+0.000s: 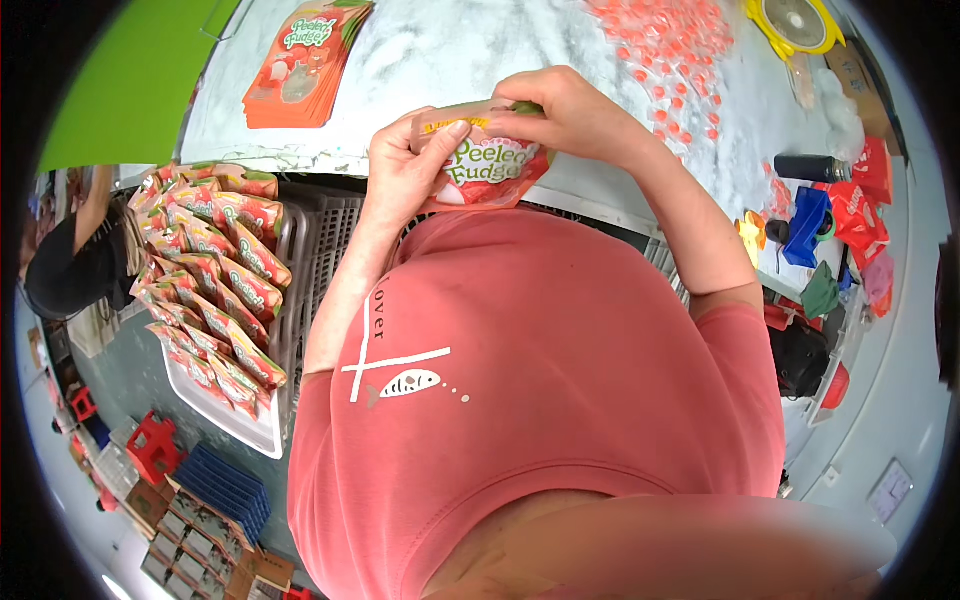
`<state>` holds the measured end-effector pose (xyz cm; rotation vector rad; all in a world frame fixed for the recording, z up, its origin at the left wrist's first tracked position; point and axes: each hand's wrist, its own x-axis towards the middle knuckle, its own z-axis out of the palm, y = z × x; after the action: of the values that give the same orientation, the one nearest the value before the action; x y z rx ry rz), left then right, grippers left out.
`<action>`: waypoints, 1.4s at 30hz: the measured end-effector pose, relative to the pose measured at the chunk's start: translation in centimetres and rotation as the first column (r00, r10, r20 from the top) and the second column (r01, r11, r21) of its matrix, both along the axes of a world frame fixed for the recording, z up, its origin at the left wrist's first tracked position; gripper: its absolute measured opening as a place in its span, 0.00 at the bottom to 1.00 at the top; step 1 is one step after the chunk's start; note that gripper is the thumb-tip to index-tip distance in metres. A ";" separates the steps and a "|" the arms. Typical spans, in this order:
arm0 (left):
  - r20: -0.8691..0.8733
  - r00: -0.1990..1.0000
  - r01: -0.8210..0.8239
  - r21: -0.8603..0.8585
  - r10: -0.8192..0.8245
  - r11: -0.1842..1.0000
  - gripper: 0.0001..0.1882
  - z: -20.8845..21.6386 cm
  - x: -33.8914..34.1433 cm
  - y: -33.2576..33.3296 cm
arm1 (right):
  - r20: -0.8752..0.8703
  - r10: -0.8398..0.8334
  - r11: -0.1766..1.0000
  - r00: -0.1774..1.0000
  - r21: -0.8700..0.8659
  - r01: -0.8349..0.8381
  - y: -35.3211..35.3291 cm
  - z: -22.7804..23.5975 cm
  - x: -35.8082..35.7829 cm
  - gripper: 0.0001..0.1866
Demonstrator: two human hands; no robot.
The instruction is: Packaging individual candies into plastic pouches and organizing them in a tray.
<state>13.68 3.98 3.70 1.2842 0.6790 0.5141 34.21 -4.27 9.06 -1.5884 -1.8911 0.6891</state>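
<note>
Over the front edge of the table, a red and white candy pouch hangs between both of my hands. My left hand grips its left side, with the thumb pressed on the front near the top. My right hand pinches the top right corner, its fingertips partly hidden behind the film. Whether the pouch's top is sealed I cannot tell. A stack of flat pouches of the same kind lies on the table to the left. Farther right, many small wrapped red candies are spread out.
A white tray of filled pouches stands at my left, beside a grey plastic crate. A yellow-rimmed round device, a dark cylinder and a blue object are at the right. Another person's arm shows far left.
</note>
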 end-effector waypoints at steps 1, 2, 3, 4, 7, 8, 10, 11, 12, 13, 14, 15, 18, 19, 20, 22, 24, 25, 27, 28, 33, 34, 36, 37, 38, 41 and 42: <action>0.122 0.992 -0.026 0.017 0.024 1.000 0.06 -0.8 0.3 -0.1 | -0.128 -0.014 0.995 0.992 -0.098 0.002 0.0 0.1 0.0 0.12; 0.242 0.969 -0.053 0.032 0.044 0.998 0.07 -1.2 0.5 -0.2 | -0.127 -0.010 0.996 0.992 -0.094 -0.002 0.0 -0.2 0.2 0.12; 0.244 0.969 -0.056 0.037 0.046 0.998 0.07 -1.4 0.4 -0.3 | -0.145 -0.012 0.988 0.989 -0.154 -0.011 -0.1 -0.7 0.4 0.12; 0.259 0.964 -0.056 -0.015 0.058 0.998 0.07 -1.5 0.5 -0.3 | -0.162 -0.020 0.977 0.987 -0.213 -0.016 -0.1 -1.1 0.6 0.12; 0.285 0.958 -0.026 -0.053 0.040 0.998 0.09 -1.0 0.3 0.0 | -0.042 0.062 0.996 0.997 -0.058 -0.064 -0.3 -1.1 0.7 0.10; 0.195 0.981 0.008 -0.094 0.010 0.996 0.10 -0.5 -0.3 0.4 | 0.044 0.076 0.997 0.996 -0.029 -0.075 -0.3 -1.2 1.0 0.09; 0.216 0.976 -0.008 -0.042 0.017 0.999 0.15 -0.4 -0.4 0.7 | -0.161 -0.045 0.987 0.986 -0.160 0.019 -0.6 -0.1 1.3 0.10; 0.216 0.976 -0.005 -0.040 0.013 0.999 0.15 -1.0 -0.9 1.1 | -0.339 -0.193 0.948 0.921 -0.306 0.086 -1.0 0.4 1.3 0.10; 0.087 0.992 0.067 0.253 -0.092 0.965 0.15 -1.9 -1.6 2.0 | -0.340 -0.196 0.948 0.920 -0.306 0.089 -1.1 0.1 1.8 0.10; -0.068 0.986 0.168 0.509 -0.155 0.844 0.15 -2.8 -2.2 2.4 | -0.342 -0.183 0.964 0.922 -0.244 0.101 -1.0 -0.4 2.6 0.10; -0.044 0.992 0.123 0.550 -0.118 0.826 0.13 -3.5 -2.4 2.5 | -0.343 -0.171 0.977 0.924 -0.181 0.114 -0.9 -0.7 3.1 0.10; -0.046 0.992 0.127 0.548 -0.121 0.827 0.13 -4.1 -2.6 2.5 | -0.346 -0.174 0.976 0.922 -0.183 0.116 -0.9 -0.8 3.1 0.10; -0.016 0.998 -0.055 0.285 0.062 0.957 0.07 -5.7 -2.8 2.5 | -0.245 -0.141 0.987 0.959 -0.112 0.116 -0.4 -1.1 3.3 0.11; -0.016 0.998 -0.060 0.283 0.068 0.957 0.07 -5.9 -2.9 2.6 | -0.369 -0.218 0.972 0.904 -0.165 0.167 -0.3 -1.4 3.3 0.11; 0.004 0.998 -0.058 0.162 0.058 0.985 0.06 -6.1 -3.2 2.8 | -0.479 -0.294 0.952 0.827 -0.224 0.209 -0.3 -1.8 3.4 0.11; 0.052 0.996 -0.074 0.017 0.073 0.997 0.05 -6.5 -3.7 3.2 | -0.464 -0.289 0.950 0.837 -0.248 0.190 0.5 -3.0 3.6 0.12; 0.027 0.994 -0.110 -0.030 0.111 0.993 0.06 -6.4 -4.0 3.0 | -0.453 -0.258 0.952 0.854 -0.269 0.145 1.0 -3.6 3.7 0.12; -0.005 0.987 -0.159 -0.075 0.159 0.984 0.06 -5.9 -4.7 2.6 | -0.446 -0.283 0.942 0.849 -0.298 0.157 1.1 -3.5 3.3 0.12; -0.038 0.991 -0.127 -0.061 0.125 0.990 0.09 -5.6 -5.8 3.0 | -0.502 -0.299 0.934 0.812 -0.329 0.140 1.4 -3.8 2.4 0.13; 0.070 0.979 -0.187 -0.047 0.190 0.981 0.10 -5.7 -5.7 2.9 | -0.561 -0.300 0.933 0.772 -0.340 0.115 0.8 -4.4 2.0 0.14; 0.167 0.959 -0.215 -0.106 0.230 0.971 0.06 -5.5 -8.7 2.3 | -0.555 -0.245 0.960 0.795 -0.254 0.119 0.8 -5.5 0.1 0.15; 0.142 0.956 -0.248 -0.083 0.258 0.965 0.06 -4.8 -9.5 1.8 | -0.560 -0.197 0.968 0.805 -0.242 0.069 1.1 -5.6 0.1 0.15; 0.121 0.944 -0.304 -0.048 0.307 0.952 0.07 -3.0 -10.6 0.4 | -0.630 -0.155 0.968 0.761 -0.252 -0.012 2.4 -5.6 0.5 0.15; 0.121 0.935 -0.330 -0.036 0.332 0.943 0.07 -2.3 -12.0 -0.1 | -0.632 -0.128 0.969 0.764 -0.244 -0.040 3.3 -5.0 -0.1 0.15; 0.123 0.932 -0.347 0.038 0.340 0.937 0.07 -2.0 -14.2 -0.3 | -0.655 -0.048 0.944 0.754 -0.277 -0.181 4.0 -3.9 -1.6 0.15; 0.020 0.856 -0.514 0.147 0.517 0.845 0.12 0.5 -21.7 -1.6 | -0.707 0.123 0.840 0.696 -0.299 -0.452 6.4 -1.4 -6.1 0.15; 0.068 0.779 -0.622 0.214 0.624 0.753 0.11 0.7 -24.0 -2.0 | -0.722 0.171 0.796 0.671 -0.301 -0.526 7.3 -1.3 -7.4 0.15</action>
<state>-10.32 1.94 4.43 1.2507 1.0913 1.1679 26.85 2.98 7.72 -0.9612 -1.5223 1.7792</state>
